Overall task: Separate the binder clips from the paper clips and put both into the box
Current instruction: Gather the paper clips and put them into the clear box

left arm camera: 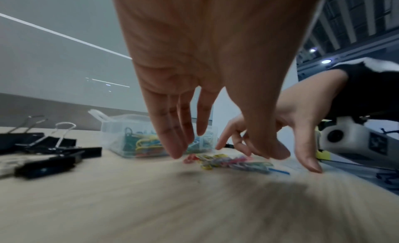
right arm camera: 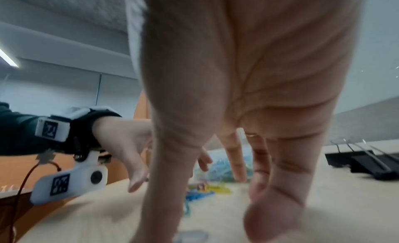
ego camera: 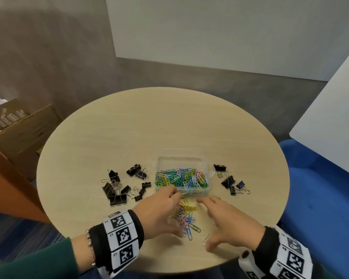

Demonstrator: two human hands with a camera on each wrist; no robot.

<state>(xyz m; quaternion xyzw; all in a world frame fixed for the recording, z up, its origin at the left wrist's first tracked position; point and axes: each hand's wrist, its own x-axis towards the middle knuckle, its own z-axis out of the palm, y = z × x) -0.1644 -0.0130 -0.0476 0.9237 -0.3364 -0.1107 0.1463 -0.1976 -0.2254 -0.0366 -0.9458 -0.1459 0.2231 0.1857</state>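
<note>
A loose pile of coloured paper clips (ego camera: pixel 184 217) is flanked by the left hand (ego camera: pixel 159 213) and the right hand (ego camera: pixel 230 220), both spread with relaxed fingers; nothing is pinched. The clear plastic box (ego camera: pixel 208 171), holding more paper clips, is placed just behind on the round table (ego camera: pixel 129 127). Black binder clips (ego camera: pixel 121 187) are scattered at both sides of it.

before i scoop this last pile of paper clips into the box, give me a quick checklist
1. Clear plastic box open, lid off: ok.
2. Left hand free, fingers relaxed: ok.
3. Right hand free, fingers spread: ok.
4. Loose paper clips between both hands: ok.
5. Stray clip inside the sweep: not ok, lies apart near the right thumb.
6. Binder clips boxed: not ok, on the table.
</note>
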